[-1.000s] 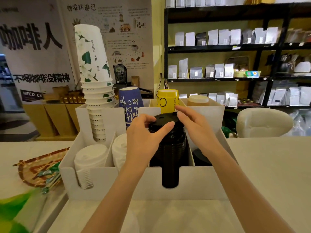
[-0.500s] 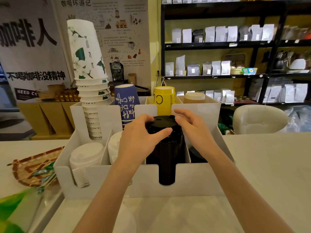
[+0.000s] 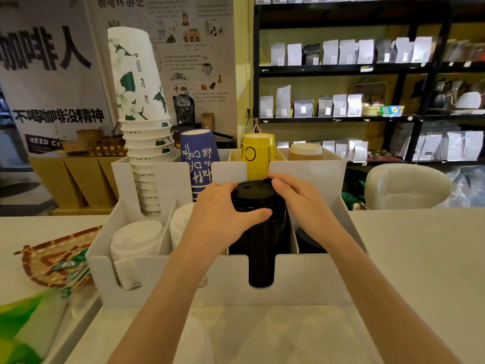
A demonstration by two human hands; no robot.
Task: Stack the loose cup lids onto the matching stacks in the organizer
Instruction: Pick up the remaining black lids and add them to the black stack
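A white organizer (image 3: 168, 279) stands on the counter with lid stacks in its front slots. A tall stack of black lids (image 3: 259, 232) fills the third slot from the left. My left hand (image 3: 220, 216) wraps the stack's upper left side, thumb across the front. My right hand (image 3: 301, 203) presses on the top lid's right rim. Two stacks of white lids (image 3: 133, 243) sit in the slots to the left, the second partly hidden by my left hand. A few dark lids (image 3: 309, 240) lie low in the rightmost slot, mostly hidden behind my right wrist.
Upturned cup stacks fill the back slots: white floral (image 3: 141, 122), blue (image 3: 199, 161), yellow (image 3: 258, 156), brown (image 3: 305, 151). A woven tray (image 3: 49, 261) with packets lies at the left. A pale round lid-like shape (image 3: 194, 337) shows blurred on the counter near me. Shelves stand behind.
Both hands have pushed the top black lid down and the stack sits lower in its slot. My left thumb has slid from the lid's top to the stack's front.
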